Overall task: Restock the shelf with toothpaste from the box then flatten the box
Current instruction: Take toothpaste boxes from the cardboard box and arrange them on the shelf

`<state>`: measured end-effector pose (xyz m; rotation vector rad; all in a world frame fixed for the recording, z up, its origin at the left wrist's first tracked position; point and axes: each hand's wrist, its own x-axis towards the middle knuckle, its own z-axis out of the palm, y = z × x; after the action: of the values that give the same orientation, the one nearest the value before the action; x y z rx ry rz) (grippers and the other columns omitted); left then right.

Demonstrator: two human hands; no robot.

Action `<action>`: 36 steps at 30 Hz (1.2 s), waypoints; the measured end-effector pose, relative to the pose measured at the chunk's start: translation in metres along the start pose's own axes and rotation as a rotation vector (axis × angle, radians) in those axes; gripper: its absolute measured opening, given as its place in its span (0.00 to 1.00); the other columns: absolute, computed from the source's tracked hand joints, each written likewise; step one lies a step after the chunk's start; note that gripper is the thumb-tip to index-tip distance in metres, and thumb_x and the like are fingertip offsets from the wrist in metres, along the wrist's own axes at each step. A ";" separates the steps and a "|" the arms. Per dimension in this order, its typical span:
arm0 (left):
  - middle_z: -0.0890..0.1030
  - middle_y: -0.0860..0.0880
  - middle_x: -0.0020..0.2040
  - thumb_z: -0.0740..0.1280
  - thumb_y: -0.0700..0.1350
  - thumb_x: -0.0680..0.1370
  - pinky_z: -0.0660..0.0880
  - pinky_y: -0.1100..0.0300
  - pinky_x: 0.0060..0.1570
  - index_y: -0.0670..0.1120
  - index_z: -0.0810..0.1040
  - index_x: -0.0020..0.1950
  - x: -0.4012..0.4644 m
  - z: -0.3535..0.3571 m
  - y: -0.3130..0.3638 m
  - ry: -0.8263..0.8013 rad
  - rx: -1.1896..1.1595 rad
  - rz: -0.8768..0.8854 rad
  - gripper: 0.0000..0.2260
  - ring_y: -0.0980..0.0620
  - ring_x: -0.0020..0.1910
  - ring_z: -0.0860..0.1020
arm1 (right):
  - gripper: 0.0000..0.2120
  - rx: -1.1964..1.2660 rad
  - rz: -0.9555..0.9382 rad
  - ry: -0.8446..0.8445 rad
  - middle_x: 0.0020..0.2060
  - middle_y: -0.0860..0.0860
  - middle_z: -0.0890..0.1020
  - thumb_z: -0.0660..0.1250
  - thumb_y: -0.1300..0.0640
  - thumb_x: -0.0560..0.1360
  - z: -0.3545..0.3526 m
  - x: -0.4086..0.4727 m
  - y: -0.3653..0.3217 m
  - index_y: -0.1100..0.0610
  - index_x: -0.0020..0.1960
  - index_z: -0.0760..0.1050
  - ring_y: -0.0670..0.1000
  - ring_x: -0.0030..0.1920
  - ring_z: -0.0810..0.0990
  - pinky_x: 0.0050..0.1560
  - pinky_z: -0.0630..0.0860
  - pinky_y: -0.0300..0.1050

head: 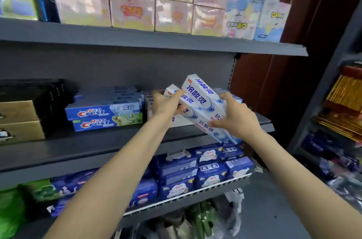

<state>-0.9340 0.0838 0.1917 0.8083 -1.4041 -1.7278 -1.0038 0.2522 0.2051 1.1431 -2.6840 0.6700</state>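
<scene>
One head-worn wide-angle view — looking forward and slightly down, close to the grey middle shelf (117, 146), both forearms reaching in.

Above you sit pink wrapped packs (133, 10); below, blue packets (195, 172); gold boxes (19, 121) at your left, green bags (9, 213) lowest

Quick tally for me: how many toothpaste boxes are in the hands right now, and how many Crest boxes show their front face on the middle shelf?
White toothpaste boxes held between the left hand and right hand: 2 clearly visible
Crest boxes facing front on the middle shelf: 2, blue one stacked on green-ended one
Total: 4
</scene>
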 end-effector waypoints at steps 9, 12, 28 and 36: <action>0.79 0.55 0.46 0.75 0.48 0.71 0.77 0.63 0.38 0.49 0.66 0.61 0.038 0.087 -0.013 -0.377 0.589 0.170 0.24 0.56 0.40 0.77 | 0.40 0.007 -0.162 -0.186 0.60 0.54 0.77 0.78 0.48 0.62 -0.038 0.123 0.131 0.52 0.68 0.64 0.56 0.55 0.75 0.55 0.74 0.52; 0.77 0.52 0.41 0.74 0.44 0.71 0.72 0.72 0.29 0.47 0.67 0.55 0.053 0.113 -0.018 -0.263 0.566 0.263 0.19 0.59 0.35 0.74 | 0.42 0.019 -0.217 -0.163 0.62 0.56 0.76 0.79 0.47 0.62 -0.041 0.159 0.157 0.55 0.70 0.64 0.59 0.61 0.75 0.59 0.73 0.52; 0.81 0.43 0.56 0.73 0.44 0.72 0.80 0.59 0.40 0.39 0.73 0.61 0.181 0.177 -0.040 0.063 0.252 0.030 0.20 0.48 0.48 0.80 | 0.21 0.167 -0.301 -0.098 0.54 0.53 0.82 0.70 0.47 0.71 -0.002 0.252 0.208 0.49 0.63 0.74 0.57 0.56 0.79 0.49 0.72 0.48; 0.72 0.41 0.66 0.74 0.51 0.70 0.70 0.55 0.63 0.43 0.71 0.65 0.234 0.177 -0.058 0.253 0.956 0.075 0.27 0.43 0.64 0.72 | 0.26 0.090 -0.390 -0.119 0.59 0.55 0.78 0.75 0.50 0.68 0.028 0.299 0.213 0.49 0.65 0.75 0.56 0.57 0.77 0.59 0.73 0.47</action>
<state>-1.2126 -0.0209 0.1665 1.3771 -2.0360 -0.7804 -1.3637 0.1756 0.1978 1.7167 -2.4282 0.6757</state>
